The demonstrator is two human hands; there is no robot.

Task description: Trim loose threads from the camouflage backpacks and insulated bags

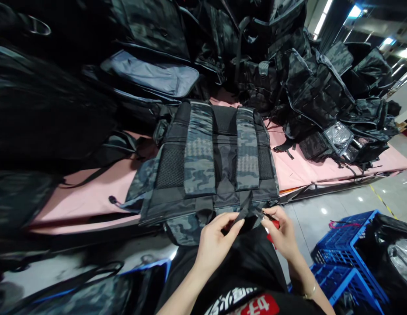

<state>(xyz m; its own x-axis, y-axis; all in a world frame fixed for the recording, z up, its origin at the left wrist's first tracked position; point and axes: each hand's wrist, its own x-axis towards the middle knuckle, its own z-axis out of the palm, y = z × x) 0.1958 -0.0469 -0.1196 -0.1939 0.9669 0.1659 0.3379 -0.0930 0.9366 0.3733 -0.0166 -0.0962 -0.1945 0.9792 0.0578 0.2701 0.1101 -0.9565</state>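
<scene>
A dark camouflage backpack (224,157) lies on the pink table, its back panel and two padded shoulder straps facing up. At its lower edge, my left hand (219,238) pinches a black webbing strap (245,208) between thumb and fingers. Just right of it, my right hand (280,232) is closed around a small tool with red on it (274,224), whose dark tip points toward the strap. The exact kind of tool is too small to tell.
Dark camouflage backpacks crowd the back and left of the pink table (301,173), one open with a grey lining (154,74). Blue crates (344,238) stand on the floor at the right. Another bag (92,293) lies at the lower left.
</scene>
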